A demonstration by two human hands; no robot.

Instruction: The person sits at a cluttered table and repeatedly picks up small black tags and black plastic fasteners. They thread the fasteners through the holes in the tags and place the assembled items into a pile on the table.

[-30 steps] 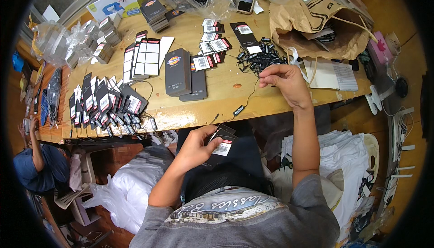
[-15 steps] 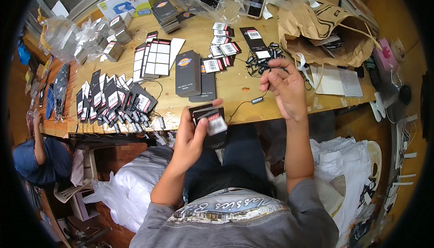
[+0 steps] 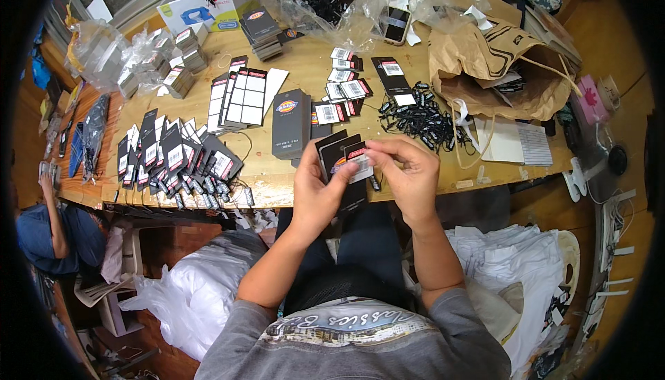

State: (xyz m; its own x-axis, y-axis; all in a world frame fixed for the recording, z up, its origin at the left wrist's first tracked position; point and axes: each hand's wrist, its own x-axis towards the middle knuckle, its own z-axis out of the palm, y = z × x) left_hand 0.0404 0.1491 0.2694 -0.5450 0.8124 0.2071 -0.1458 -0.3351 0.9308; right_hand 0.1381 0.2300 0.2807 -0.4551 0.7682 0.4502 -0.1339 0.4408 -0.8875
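My left hand (image 3: 317,196) is closed around a few black hang tags (image 3: 334,148), fanned upright near the table's front edge. The front one is a smaller tag with a red band and a white barcode label. My right hand (image 3: 410,175) is at the tags' right upper edge, thumb and forefinger pinched together. Just below those fingers hangs a small black string seal (image 3: 375,182); its thin cord is mostly hidden by the fingers. Behind the left hand stands a stack of dark grey tags (image 3: 291,124). A tangled heap of black string seals (image 3: 419,115) lies beyond the right hand.
Strung tags (image 3: 176,151) are heaped at left, near white label sheets (image 3: 246,96). Barcode tags (image 3: 346,89) lie mid-table. A paper bag (image 3: 499,68), phone (image 3: 396,25) and plastic bags border the back and right. Another person (image 3: 62,238) sits at far left.
My right hand has come down and left to the tags, bringing the string seal with it. My left hand has moved slightly right, and the tags are now more fanned out.
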